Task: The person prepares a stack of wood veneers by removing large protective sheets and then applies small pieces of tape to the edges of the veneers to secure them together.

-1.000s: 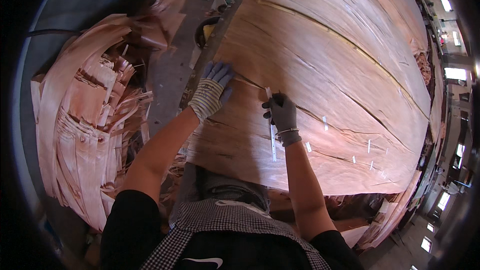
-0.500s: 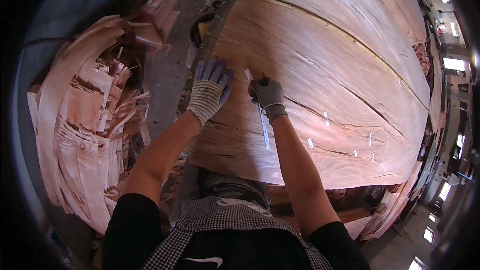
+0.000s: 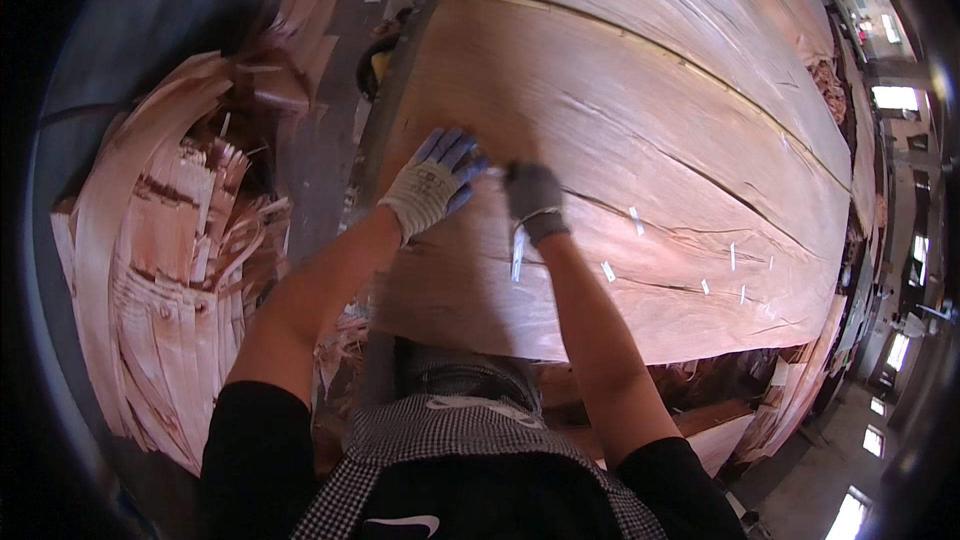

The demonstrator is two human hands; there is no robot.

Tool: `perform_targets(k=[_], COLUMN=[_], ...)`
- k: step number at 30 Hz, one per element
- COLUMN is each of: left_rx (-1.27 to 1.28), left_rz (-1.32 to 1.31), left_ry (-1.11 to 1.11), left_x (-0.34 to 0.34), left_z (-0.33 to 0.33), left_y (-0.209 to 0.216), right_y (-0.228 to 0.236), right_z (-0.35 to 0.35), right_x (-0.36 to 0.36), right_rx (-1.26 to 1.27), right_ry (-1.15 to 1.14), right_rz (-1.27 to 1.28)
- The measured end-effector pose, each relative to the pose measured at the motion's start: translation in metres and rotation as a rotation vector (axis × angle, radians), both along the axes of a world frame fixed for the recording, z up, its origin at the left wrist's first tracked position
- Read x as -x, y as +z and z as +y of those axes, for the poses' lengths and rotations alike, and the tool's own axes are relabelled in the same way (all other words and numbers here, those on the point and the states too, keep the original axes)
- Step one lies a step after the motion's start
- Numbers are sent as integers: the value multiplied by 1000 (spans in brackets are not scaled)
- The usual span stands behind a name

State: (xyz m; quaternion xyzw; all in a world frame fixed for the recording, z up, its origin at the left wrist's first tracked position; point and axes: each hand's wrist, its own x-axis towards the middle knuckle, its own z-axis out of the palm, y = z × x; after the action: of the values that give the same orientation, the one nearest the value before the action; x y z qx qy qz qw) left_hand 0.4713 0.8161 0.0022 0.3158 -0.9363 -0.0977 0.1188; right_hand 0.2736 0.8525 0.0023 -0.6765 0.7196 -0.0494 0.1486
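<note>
A broad, thin sheet of reddish-tan wood veneer (image 3: 620,100) spreads in front of me, with dark splits running across it. My left hand (image 3: 438,180), in a pale striped glove with blue-grey fingers, lies flat on the veneer with its fingers spread. To its right, my right hand (image 3: 535,200) wears a dark grey glove and is closed over a narrow strip of white tape (image 3: 517,255), whose lower part shows below the fist. A pale bit of the strip appears between the two hands. Motion blurs the right hand's fingers.
Shorter pieces of white tape (image 3: 637,221) are stuck across splits at the right. A straight dark edge (image 3: 395,90) borders the veneer at left, beside a black round object (image 3: 372,68). A heap of torn veneer strips (image 3: 165,230) stands farther left. Windows line the far right.
My left hand has shifted right, closer to the tape's upper end. The right fist has slid a little down along the tape, and the whole view has shifted slightly.
</note>
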Motion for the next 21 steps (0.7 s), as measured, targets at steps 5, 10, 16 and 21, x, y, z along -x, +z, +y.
perform_targets(k=[5, 10, 16, 21], left_rx=[-180, -166, 8, 3], left_rz=[83, 399, 50, -46], left_ry=[73, 492, 590, 732], left_x=[-19, -110, -137, -150], left_z=[-22, -11, 157, 220], left_y=[16, 38, 18, 14], right_y=[60, 116, 137, 130], right_z=[18, 104, 165, 193], right_x=[25, 11, 21, 23], right_rx=[-220, -443, -671, -749], right_ry=[-382, -398, -273, -268], right_rz=[-858, -1150, -1223, -1530])
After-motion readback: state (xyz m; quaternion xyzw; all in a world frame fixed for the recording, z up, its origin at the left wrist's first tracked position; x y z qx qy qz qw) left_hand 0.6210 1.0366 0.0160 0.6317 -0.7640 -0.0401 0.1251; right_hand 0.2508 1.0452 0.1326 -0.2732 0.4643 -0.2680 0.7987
